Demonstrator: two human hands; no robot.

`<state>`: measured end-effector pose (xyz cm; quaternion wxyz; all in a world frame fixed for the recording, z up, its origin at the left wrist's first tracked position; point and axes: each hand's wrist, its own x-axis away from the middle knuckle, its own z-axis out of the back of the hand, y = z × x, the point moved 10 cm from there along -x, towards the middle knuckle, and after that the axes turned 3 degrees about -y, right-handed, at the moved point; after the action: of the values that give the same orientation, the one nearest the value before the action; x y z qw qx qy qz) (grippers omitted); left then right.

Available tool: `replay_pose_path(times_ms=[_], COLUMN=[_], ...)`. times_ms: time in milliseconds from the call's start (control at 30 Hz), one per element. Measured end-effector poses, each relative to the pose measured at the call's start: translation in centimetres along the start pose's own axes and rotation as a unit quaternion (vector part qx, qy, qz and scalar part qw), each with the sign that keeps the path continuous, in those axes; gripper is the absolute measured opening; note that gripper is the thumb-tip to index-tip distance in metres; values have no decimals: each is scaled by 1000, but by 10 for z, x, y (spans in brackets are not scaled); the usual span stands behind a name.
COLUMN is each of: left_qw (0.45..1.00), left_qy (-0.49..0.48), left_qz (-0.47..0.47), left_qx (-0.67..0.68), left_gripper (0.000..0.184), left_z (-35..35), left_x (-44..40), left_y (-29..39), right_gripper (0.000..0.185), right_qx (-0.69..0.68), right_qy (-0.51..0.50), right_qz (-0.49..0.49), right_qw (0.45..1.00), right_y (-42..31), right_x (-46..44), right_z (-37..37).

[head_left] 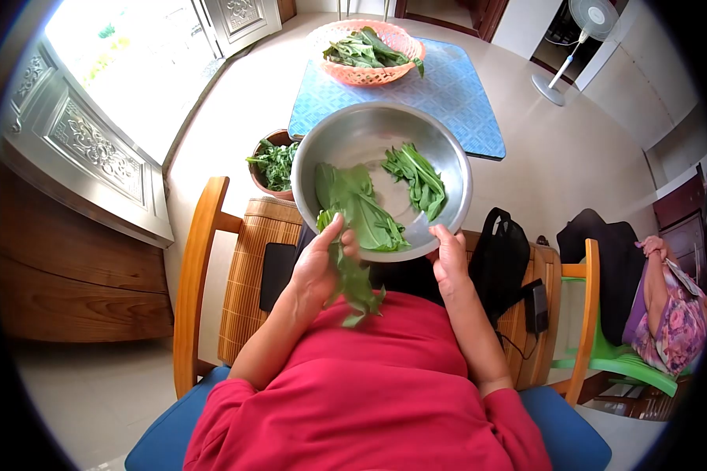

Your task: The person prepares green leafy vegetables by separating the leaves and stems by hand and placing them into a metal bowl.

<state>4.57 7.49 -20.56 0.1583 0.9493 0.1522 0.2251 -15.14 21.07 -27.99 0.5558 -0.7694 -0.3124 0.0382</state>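
While your left hand (314,267) pinches a floppy bunch of leaves (357,290), the step you are on looks like sorting or placing greens by the big metal bowl (365,125). The held bunch hangs down in front of the near rim, and part of it is blurry. Your right hand (451,263) is at the near right rim with its fingers bent — I cannot tell if it grips the bowl or holds some small bit.

Inside the bowl there are two piles: a wide leafy pile (346,192) on the left and a small green pile (418,180) on the right. More greens sit in the pink basket (373,77) on the blue table (459,98), and some are in the brown pot (281,194) to the left of the bowl.

I think the next move calls for a soft pinch and a steady bowl — the long leaves could catch on the rim or slip out of your fingers
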Motion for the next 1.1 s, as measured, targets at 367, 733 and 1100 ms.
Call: replay_pose_path(times_ms=[367,733,1100], left_qw=[999,997,994], left_qy=[37,20,51], left_qz=[2,-56,-91], left_qx=[-21,45,33], left_gripper=[21,15,18], left_z=[9,10,6], left_x=[-6,-19,-61], left_y=[-5,30,33], right_gripper=[46,25,21], right_qx=[129,584,681], right_qy=[14,-117,-179], right_qz=[120,289,120], right_qw=[984,749,700], right_y=[-37,-98,-26], right_x=[7,-1,-54], right_z=[2,-134,-157])
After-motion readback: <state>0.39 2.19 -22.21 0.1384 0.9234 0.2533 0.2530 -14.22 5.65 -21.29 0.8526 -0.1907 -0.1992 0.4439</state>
